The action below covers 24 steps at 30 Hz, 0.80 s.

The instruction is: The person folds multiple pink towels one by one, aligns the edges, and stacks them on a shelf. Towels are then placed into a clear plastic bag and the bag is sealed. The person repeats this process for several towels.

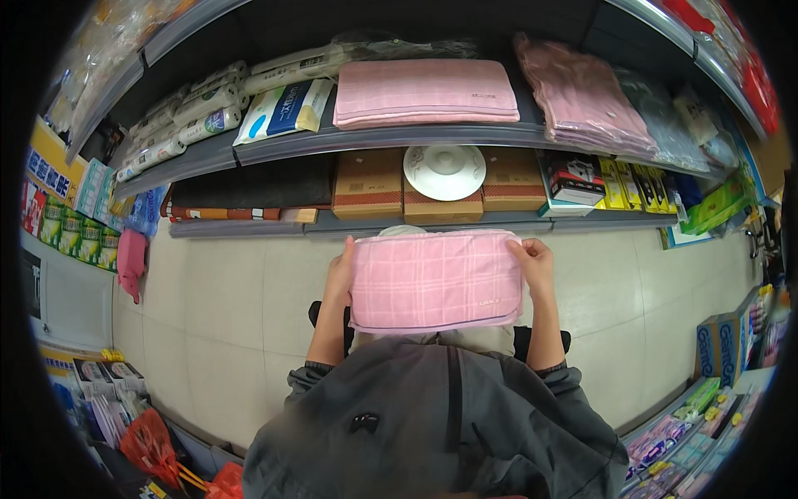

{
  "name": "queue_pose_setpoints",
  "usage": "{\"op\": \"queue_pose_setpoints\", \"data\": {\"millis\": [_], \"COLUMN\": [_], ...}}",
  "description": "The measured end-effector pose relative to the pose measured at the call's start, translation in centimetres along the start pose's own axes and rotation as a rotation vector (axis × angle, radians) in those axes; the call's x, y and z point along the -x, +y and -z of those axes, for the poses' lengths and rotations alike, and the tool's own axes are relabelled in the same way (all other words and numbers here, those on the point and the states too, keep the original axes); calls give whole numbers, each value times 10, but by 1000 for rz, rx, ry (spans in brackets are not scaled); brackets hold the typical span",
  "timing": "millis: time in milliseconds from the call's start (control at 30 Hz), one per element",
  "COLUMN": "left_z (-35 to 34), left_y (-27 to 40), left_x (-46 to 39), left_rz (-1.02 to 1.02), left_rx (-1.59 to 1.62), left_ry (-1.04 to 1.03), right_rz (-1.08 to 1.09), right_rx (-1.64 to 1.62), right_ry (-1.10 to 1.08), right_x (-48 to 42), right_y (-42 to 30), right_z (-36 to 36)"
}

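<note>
A folded pink towel (436,277) with a pale check pattern is stretched between my hands, above my lap. My left hand (341,271) grips its left end, the thumb along the edge. At the upper right corner, my right hand (534,259) pinches the cloth between thumb and fingers. Straight ahead on the shelf lies a folded pink towel stack (427,93) of like colour. To the right of that stack, pink towels in clear plastic wrap (580,93) hang partly over the shelf's front edge.
Left on the upper shelf (386,134) are plastic-wrapped rolls (206,109) and a blue-and-white packet (287,109). Below stand cardboard boxes (368,187), a white ceramic lid (444,171) and a black-and-red box (572,178). Packed goods (673,430) line the lower right; red plastic bags (149,443) the lower left.
</note>
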<state>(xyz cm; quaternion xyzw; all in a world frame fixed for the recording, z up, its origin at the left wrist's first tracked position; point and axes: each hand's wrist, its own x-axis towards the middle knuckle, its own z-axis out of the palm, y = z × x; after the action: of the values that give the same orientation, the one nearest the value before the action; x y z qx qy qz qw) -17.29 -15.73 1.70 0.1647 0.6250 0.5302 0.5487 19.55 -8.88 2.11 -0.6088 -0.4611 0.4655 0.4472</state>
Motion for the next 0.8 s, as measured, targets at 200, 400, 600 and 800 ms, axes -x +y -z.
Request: {"op": "queue_pose_setpoints", "data": {"millis": [200, 400, 600, 800], "left_z": [21, 33, -38, -58], "left_y": [3, 92, 189, 211], "left_x": [26, 102, 102, 76], "left_rz": [-208, -675, -935, -1103], "left_rx": [56, -33, -49, 69], "left_ry": [-191, -438, -287, -105], "right_rz": [193, 391, 675, 674], "right_rx": [-301, -662, -416, -476], "right_ry": [-25, -146, -83, -78], "right_x": [31, 62, 27, 7], "right_y": [-12, -80, -176, -205], "right_z": [27, 71, 58, 49]}}
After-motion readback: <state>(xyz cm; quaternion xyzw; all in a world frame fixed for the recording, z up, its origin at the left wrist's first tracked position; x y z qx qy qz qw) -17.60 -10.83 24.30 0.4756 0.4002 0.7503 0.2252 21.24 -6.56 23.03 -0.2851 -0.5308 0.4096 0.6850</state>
